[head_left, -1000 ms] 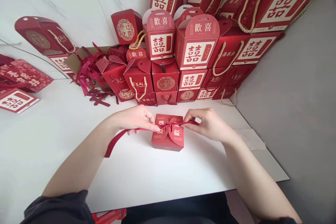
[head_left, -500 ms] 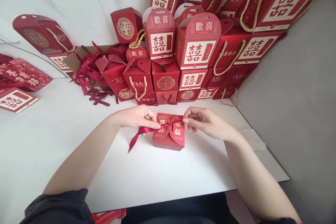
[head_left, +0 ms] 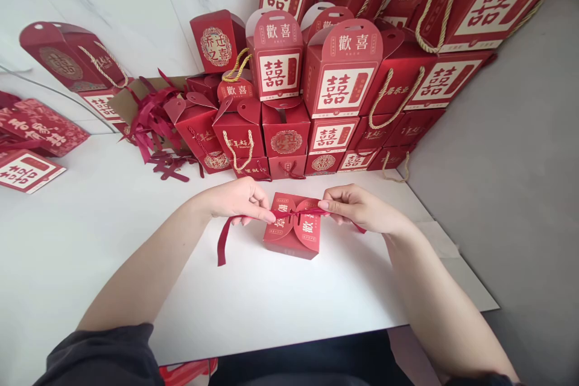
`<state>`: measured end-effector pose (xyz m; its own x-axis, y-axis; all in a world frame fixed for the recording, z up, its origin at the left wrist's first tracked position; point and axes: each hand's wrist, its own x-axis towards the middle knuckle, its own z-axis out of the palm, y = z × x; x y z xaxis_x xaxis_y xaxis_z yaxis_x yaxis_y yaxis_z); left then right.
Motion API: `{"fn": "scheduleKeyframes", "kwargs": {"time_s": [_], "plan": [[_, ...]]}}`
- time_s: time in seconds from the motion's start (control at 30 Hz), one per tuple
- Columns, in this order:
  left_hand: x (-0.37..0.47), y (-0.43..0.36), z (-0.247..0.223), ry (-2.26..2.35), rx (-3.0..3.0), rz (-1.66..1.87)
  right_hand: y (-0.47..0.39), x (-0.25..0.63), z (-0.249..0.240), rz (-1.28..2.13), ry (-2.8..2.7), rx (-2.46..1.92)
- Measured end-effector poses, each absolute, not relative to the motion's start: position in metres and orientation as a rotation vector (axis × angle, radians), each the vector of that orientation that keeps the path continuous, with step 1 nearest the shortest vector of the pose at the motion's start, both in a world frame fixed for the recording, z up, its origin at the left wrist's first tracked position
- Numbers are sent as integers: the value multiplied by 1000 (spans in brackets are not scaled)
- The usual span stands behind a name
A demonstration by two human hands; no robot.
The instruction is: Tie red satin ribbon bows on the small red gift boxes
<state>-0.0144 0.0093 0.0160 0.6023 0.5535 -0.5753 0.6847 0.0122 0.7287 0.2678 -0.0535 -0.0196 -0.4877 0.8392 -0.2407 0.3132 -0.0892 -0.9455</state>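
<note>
A small red gift box [head_left: 289,244] with gold lettering lies on the white table, its two rounded top flaps folded together. A dark red ribbon [head_left: 222,246] runs across the flaps and crosses at the middle, where it looks knotted. My left hand [head_left: 242,200] pinches the ribbon at the box's left edge, and a long tail hangs from it onto the table. At the right edge, my right hand [head_left: 353,207] pinches the other side, with a short end showing beneath the fingers. Between both hands the ribbon is stretched nearly straight.
Stacked red gift boxes [head_left: 344,87] with rope handles stand behind the work spot. A cardboard box [head_left: 124,102] spills loose ribbons [head_left: 156,110] at the back left. Flat red packages [head_left: 29,170] lie far left. A grey wall [head_left: 506,193] bounds the right side.
My right hand has shifted slightly right and the ribbon is pulled tauter across the box. A short ribbon end now shows under the right hand. The left tail hangs straighter.
</note>
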Motion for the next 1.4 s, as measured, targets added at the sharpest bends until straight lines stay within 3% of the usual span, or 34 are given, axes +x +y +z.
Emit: {"fn": "scheduleKeyframes", "kwargs": {"time_s": [0.17,0.53,0.63,0.83,0.93,1.03,1.27,1.4], "plan": [[-13,7,17,879,1607,-99,-52,272,-15,1718,-1696,-1169],[-12,5,16,891,1567,-118,-57,269,-21,1628,-1770,-1255],[-12,4,15,884,1608,-108,-59,264,-20,1401,-1883,-1201],[-15,9,12,837,1682,-134,-61,259,-26,603,-2107,-1059],[-17,11,13,835,1704,-168,-62,262,-28,465,-2168,-1018],[-17,11,16,847,1744,-146,-62,267,-24,600,-2186,-985],[-19,9,21,844,1736,-220,-58,307,-8,1470,-2341,-896],[-19,11,20,868,1795,-233,-53,319,-11,1787,-2010,-901]]}}
